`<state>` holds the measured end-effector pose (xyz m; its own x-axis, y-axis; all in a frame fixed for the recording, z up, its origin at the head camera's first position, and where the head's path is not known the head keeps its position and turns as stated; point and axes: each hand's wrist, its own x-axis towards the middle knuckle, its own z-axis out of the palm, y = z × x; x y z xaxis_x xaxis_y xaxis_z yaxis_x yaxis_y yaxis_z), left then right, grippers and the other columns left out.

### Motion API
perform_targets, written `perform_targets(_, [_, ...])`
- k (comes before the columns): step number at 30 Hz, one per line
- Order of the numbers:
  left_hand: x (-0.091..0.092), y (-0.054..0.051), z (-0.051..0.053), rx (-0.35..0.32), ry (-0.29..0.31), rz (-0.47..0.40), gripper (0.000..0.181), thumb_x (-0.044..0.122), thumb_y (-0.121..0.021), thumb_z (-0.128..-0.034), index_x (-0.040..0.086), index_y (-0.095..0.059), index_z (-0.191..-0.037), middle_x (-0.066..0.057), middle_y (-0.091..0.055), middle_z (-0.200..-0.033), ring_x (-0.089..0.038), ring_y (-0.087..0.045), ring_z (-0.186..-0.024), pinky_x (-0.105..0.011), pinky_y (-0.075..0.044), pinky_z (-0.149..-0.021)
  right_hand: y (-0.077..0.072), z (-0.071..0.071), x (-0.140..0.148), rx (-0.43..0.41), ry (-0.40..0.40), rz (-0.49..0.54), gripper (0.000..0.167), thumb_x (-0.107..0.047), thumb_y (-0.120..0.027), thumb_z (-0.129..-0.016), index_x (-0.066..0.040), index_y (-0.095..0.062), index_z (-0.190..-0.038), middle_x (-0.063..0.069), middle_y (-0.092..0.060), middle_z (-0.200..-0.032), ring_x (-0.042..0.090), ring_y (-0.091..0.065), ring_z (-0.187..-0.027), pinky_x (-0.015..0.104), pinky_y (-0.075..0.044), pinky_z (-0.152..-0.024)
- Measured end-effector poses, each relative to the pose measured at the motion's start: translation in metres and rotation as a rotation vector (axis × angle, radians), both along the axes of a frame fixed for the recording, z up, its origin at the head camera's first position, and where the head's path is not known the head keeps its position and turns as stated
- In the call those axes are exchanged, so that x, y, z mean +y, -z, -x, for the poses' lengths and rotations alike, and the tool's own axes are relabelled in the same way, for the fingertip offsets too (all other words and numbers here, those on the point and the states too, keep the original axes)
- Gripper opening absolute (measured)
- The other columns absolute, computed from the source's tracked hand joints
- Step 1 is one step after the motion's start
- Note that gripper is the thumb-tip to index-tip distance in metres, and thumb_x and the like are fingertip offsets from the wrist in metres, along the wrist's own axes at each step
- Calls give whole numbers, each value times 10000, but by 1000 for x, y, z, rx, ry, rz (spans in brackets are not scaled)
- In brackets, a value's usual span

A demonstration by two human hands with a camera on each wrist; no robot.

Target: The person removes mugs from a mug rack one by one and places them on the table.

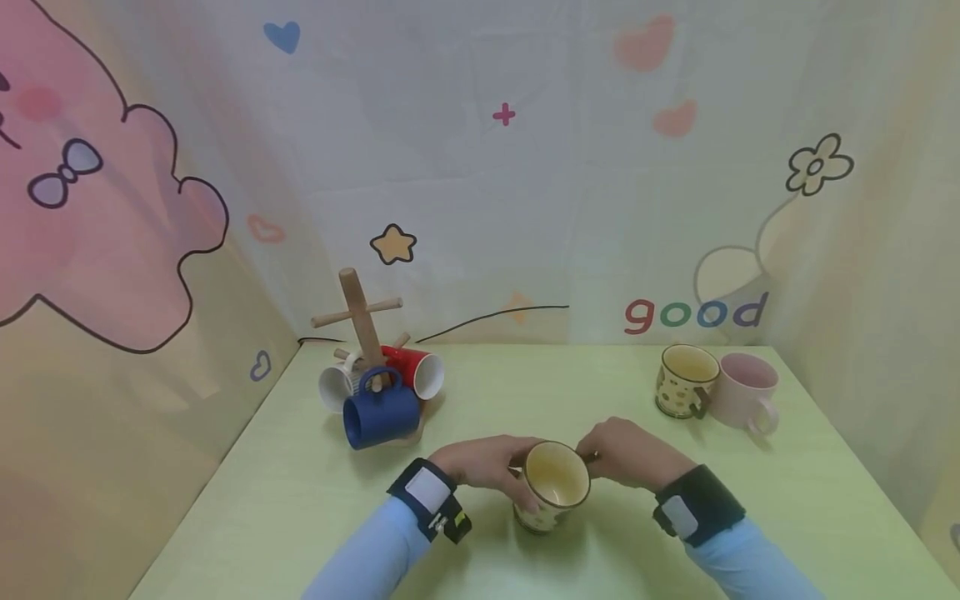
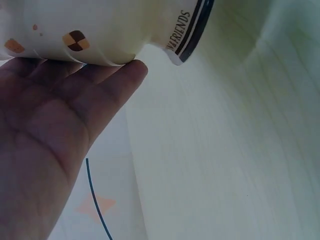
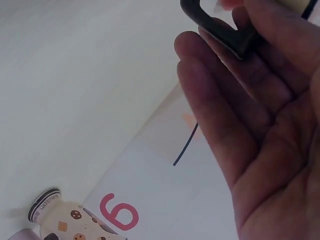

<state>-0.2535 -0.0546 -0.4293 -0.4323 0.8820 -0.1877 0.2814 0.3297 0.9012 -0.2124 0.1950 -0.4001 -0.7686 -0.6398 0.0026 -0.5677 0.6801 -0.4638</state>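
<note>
At the left of the table point(image 1: 262, 517), a wooden mug rack point(image 1: 360, 317) is hung with a white mug point(image 1: 334, 387), a blue mug point(image 1: 384, 418) and a red mug point(image 1: 408, 367); the blue one is borne by its handle, looped over a peg, so its mouth is turned leftward. Near the front middle, a patterned mug point(image 1: 557, 477) is held, mouth upward, between two hands; whether its base is touching the tabletop cannot be told. Its left side is gripped by the left hand point(image 1: 487, 467), probably so that the body is steadied: the thumb is laid across the near side, the fingers along the far side. At its right, the dark handle point(image 3: 225, 37) is pinched by the right hand point(image 1: 628, 450) between thumb and fingers, presumably for a sure hold, with the forearm slanted in from the lower right. Farther right and back, a second patterned mug point(image 1: 684, 387) and a pink mug point(image 1: 744, 392) are stood upright, close together, handles turned frontward.
</note>
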Motion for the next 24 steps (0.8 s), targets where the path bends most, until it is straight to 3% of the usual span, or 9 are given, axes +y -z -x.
perform_targets(4, [-4, -1, 3, 23, -36, -41, 721, 83, -750, -876, 180, -410, -1505, 70, -539, -1397, -106, -435, -1343, -308, -369, -1072, -6, -1, 4, 5, 35, 14, 75, -110, -765, -853, -180, -781, -874, -137, -682, -775, 25, -568, -684, 266, -509, -656])
perform_targets(7, [-7, -1, 5, 89, -102, -29, 686, 134, -709, -922, 192, -385, -1524, 31, -506, -1453, -144, -438, -1357, -348, -375, -1086, -7, -2, 8, 10, 98, 28, 65, -111, -752, -862, -171, -774, -848, -112, -688, -760, 50, -592, -686, 288, -508, -649])
perform_targets(14, [-17, -6, 6, 271, -325, 165, 664, 376, -644, -958, 188, -374, -1535, -55, -467, -1499, -263, -433, -1373, -483, -400, -1069, 1, -2, 14, 50, 334, 39, 58, -94, -731, -875, -108, -771, -836, -61, -663, -728, 93, -567, -660, 326, -492, -618])
perform_targets(18, [-17, -10, 6, 352, -386, 250, 680, 389, -658, -946, 174, -383, -1530, -67, -444, -1516, -273, -408, -1390, -494, -367, -1095, 5, 0, 16, 81, 432, 36, 72, -101, -723, -881, -71, -765, -830, -29, -645, -711, 131, -534, -637, 326, -460, -592])
perform_targets(21, [-16, -9, 7, 486, -399, 355, 680, 374, -680, -936, 151, -405, -1517, -78, -445, -1513, -268, -407, -1392, -465, -346, -1116, 6, 3, 17, 97, 490, 40, 116, -117, -702, -891, -50, -761, -817, -22, -627, -684, 147, -515, -614, 328, -426, -570])
perform_targets(24, [-15, -4, 6, 703, -387, 528, 670, 379, -688, -933, 136, -429, -1500, -118, -462, -1491, -296, -419, -1378, -477, -357, -1107, 7, 6, 18, 94, 558, 57, 166, -134, -679, -903, -29, -759, -800, -17, -608, -651, 163, -509, -593, 329, -392, -549])
